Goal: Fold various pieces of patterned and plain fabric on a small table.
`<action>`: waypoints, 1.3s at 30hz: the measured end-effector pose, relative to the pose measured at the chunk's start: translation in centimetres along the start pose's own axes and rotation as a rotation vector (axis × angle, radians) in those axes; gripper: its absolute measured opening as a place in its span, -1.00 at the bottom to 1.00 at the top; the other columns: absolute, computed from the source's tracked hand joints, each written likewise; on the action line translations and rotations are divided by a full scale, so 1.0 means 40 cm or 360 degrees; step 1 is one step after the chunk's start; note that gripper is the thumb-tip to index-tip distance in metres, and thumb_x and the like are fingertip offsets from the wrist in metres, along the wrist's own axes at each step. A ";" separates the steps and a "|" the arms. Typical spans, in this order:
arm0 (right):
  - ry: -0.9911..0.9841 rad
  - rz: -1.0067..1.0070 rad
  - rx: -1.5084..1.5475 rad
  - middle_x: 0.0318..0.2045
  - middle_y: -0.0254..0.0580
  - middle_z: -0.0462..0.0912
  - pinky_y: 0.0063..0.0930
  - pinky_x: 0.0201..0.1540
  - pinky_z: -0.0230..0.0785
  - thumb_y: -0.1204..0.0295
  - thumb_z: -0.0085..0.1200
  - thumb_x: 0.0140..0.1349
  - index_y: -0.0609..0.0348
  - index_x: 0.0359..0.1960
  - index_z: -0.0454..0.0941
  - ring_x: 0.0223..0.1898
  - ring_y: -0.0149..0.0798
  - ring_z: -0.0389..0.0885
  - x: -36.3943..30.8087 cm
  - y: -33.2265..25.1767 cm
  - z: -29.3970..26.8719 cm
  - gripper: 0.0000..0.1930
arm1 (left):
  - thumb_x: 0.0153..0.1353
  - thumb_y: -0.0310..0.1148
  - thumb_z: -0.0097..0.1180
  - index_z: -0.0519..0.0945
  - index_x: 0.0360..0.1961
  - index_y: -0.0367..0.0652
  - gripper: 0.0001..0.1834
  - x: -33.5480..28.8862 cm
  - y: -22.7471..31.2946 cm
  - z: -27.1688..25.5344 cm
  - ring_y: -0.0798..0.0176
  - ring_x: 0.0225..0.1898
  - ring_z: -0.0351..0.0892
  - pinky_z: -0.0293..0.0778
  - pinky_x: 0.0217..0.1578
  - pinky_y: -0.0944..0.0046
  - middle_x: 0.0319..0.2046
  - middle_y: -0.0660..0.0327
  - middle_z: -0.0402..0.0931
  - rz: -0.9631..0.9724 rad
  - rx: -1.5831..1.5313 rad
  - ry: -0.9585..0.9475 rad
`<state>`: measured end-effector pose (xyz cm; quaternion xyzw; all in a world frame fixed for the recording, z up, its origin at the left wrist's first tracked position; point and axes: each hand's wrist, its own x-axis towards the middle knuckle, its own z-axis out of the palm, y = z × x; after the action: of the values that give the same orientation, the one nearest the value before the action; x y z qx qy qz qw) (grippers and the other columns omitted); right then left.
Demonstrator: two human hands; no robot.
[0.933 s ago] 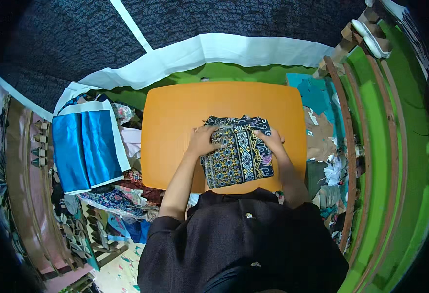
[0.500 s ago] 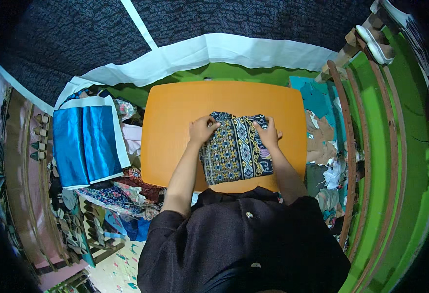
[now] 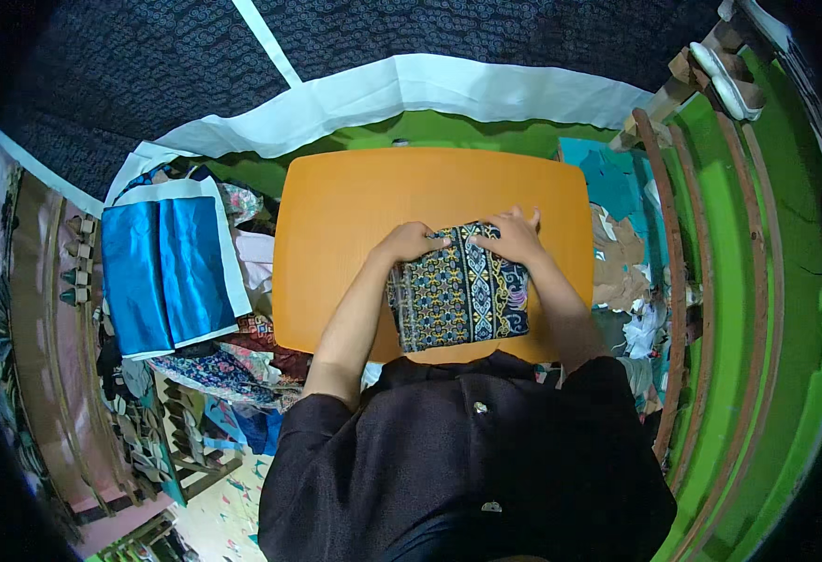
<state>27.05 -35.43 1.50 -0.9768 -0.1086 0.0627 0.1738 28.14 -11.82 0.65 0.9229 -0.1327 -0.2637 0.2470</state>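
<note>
A folded batik-patterned cloth [image 3: 458, 300] in black, yellow and white lies on the near part of the orange table [image 3: 336, 201]. My left hand [image 3: 411, 243] is closed on its far left edge, thumb on top and the other fingers mostly hidden. At the far right corner, my right hand [image 3: 516, 239] grips the same edge. Its thumb lies over the fabric, pointing left, while some fingertips show past the edge. Both thumbs point toward each other across a short stretch of the cloth.
Shiny blue fabric [image 3: 191, 272] with a white border lies on heaped cloths to the left. Right of the table are brown scraps [image 3: 620, 262] and a wooden rail [image 3: 670, 300]. A white shoe [image 3: 722, 82] rests on the rack at the upper right.
My hands have come closer together along the cloth's far edge. The right hand has turned, its thumb now pointing left. The cloth's far edge sits slightly nearer to me.
</note>
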 end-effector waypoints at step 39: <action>0.0461 -0.0377 -0.0078 -0.12 -0.14 0.37 0.27 0.05 -0.18 0.61 0.01 -0.21 0.02 -0.36 0.39 0.10 -0.12 0.26 -0.209 0.002 0.018 -0.71 | -0.25 -0.33 0.25 0.40 -0.37 -0.12 -0.63 -0.081 0.013 0.123 0.02 0.00 0.30 0.09 -0.05 -0.11 -0.10 0.09 0.33 0.1019 0.0495 0.1056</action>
<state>18.84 -37.23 1.50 -0.9599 -0.1982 -0.1022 0.1699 22.71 -12.95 -1.34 0.8960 -0.3618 0.1571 0.2040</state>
